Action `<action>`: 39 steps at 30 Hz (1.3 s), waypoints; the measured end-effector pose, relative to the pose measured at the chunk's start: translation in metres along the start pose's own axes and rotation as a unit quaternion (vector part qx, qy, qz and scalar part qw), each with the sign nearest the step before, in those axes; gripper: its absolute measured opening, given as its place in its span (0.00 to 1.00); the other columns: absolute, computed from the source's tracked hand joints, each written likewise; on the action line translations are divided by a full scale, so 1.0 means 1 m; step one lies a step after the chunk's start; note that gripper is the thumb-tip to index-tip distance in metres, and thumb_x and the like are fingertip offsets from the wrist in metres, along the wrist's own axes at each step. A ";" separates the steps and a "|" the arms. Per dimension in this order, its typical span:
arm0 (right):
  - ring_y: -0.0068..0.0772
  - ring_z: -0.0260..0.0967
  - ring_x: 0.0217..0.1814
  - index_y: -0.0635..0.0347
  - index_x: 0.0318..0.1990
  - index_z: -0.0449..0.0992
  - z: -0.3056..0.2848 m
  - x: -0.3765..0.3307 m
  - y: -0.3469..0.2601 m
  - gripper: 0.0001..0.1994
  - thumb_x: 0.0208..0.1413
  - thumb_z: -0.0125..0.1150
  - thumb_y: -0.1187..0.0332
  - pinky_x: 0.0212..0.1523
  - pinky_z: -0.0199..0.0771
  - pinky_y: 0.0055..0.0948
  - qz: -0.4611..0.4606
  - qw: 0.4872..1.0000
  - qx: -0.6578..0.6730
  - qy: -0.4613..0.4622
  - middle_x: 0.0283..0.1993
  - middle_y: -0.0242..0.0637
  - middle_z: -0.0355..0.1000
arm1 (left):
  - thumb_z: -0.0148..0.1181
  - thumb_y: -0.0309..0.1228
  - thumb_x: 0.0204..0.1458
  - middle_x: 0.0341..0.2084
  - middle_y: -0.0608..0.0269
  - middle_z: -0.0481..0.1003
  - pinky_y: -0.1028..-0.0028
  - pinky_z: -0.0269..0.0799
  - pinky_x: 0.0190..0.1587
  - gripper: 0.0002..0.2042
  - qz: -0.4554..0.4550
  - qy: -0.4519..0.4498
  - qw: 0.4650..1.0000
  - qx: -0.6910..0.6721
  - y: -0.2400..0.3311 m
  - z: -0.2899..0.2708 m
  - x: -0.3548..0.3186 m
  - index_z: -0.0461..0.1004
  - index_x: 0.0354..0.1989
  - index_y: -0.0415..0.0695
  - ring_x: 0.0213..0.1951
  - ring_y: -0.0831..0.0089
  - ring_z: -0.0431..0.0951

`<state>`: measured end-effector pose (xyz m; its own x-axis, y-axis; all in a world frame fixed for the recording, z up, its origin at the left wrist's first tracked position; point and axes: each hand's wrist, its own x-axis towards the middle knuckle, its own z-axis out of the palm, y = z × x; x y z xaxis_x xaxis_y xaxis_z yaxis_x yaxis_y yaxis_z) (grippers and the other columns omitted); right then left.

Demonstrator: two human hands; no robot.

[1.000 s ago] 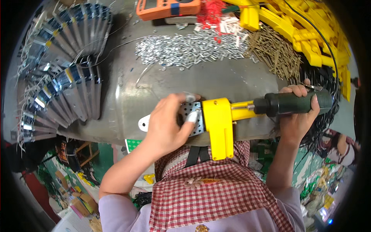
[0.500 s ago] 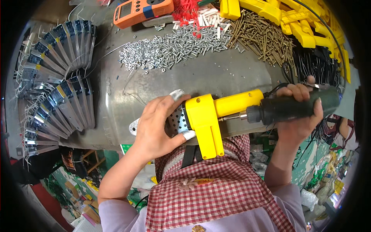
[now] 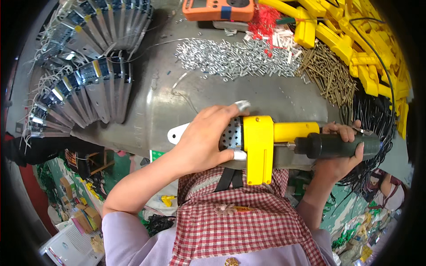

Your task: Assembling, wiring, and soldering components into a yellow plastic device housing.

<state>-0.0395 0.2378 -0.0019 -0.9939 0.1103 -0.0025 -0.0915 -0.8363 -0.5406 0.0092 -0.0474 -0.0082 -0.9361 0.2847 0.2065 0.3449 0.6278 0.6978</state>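
My left hand [image 3: 204, 137], with silvery-white wraps on thumb and a fingertip, is closed around the perforated metal sleeve [image 3: 231, 134] of a yellow plastic-handled tool [image 3: 259, 153]. A pale metal plate with a hole [image 3: 176, 133] sticks out left of that hand. In my right hand [image 3: 341, 166] is a dark power screwdriver [image 3: 328, 146], lying level, fingers wrapped round its body. Its bit points left, with the tip at the yellow housing's right side, just below the yellow handle [image 3: 295, 131]. Whether the bit sits in a screw I cannot tell.
Metal assemblies with white wires [image 3: 95, 93] fan out at the left. Small screws and nuts [image 3: 235, 60], long brassy screws [image 3: 330, 73] and yellow plastic shells [image 3: 372, 66] lie across the far side. Black cables [image 3: 377, 108] are at the right; an orange meter [image 3: 217, 9] stands at the back.
The view has shifted, so the bench items sit differently in it. Both hands keep their holds on the yellow tool and the screwdriver, which now lies more level.
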 end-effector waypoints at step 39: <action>0.24 0.58 0.38 0.59 0.53 0.62 0.004 -0.005 0.002 0.20 0.55 0.52 0.60 0.54 0.58 0.35 0.014 0.999 0.029 0.004 0.33 0.29 0.59 | 0.65 0.18 0.39 0.29 0.61 0.78 0.71 0.71 0.36 0.10 -0.031 0.147 0.986 -0.077 0.013 0.021 -0.030 0.72 0.29 0.42 0.33 0.65 0.75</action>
<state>-0.0351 0.2336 0.0007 -0.9957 0.0896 -0.0240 -0.0664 -0.8692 -0.4900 0.0431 -0.0326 -0.0196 -0.9423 0.0124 0.3345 0.2931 0.5133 0.8066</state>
